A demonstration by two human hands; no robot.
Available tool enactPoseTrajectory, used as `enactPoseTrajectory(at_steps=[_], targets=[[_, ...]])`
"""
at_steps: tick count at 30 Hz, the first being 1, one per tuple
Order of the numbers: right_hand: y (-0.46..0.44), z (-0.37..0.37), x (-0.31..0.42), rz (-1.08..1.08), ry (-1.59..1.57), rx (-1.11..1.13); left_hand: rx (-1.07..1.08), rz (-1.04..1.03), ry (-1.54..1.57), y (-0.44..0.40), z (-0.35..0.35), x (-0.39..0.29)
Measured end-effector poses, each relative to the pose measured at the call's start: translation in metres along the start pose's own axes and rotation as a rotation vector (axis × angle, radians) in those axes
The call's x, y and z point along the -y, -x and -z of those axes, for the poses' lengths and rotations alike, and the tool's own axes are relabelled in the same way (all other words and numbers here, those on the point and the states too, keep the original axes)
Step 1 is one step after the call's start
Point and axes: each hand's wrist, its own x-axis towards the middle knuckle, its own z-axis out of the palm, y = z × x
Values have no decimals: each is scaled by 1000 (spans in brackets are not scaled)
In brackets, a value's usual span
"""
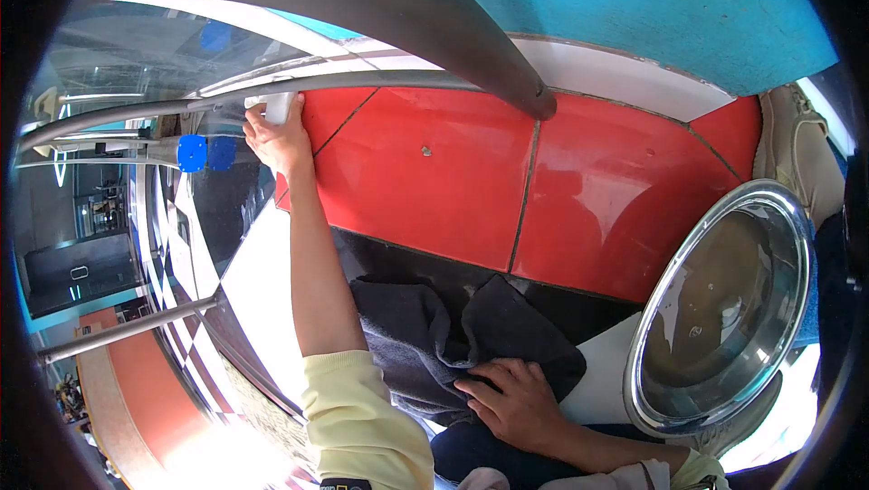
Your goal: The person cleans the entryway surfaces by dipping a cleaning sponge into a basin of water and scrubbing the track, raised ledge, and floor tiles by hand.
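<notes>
My left hand (pixel 279 139) reaches out at the upper left, its fingers closed around a small white block (pixel 277 108). That block sits low by the glass, at the far left end of the red tiles (pixel 425 173); its exact kind is not clear. Nearer to me lies a crumpled dark grey towel (pixel 407 323), spread over the black floor strip. On the towel's near edge, my right hand (pixel 518 404) has its fingers curled against the cloth. To the right is a steel basin (pixel 638 372) with murky brownish water (pixel 715 300) in it.
A thick dark metal tube (pixel 425 10) arches overhead and ends at the red tiles. Beyond it stands a turquoise wall (pixel 652 1) with a white base. Glass (pixel 235 56) lies along the left. A shoe (pixel 792 146) is beside the basin.
</notes>
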Motion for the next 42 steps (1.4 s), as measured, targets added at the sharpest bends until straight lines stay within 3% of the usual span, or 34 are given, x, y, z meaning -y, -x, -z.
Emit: enactPoseTrajectory(at_steps=[22, 25, 31, 35, 42], targets=[[0, -1, 0, 1, 13, -19, 54, 11, 60, -4, -4, 7], [0, 0, 1, -2, 13, -19, 14, 133, 82, -8, -10, 10], [1, -1, 0, 2, 5, -21, 53, 57, 145, -3, -1, 5], [0, 2, 1, 0, 15, 0, 34, 196, 221, -7, -9, 10], [1, -1, -1, 8, 10, -12, 71, 146, 229, -5, -5, 10]])
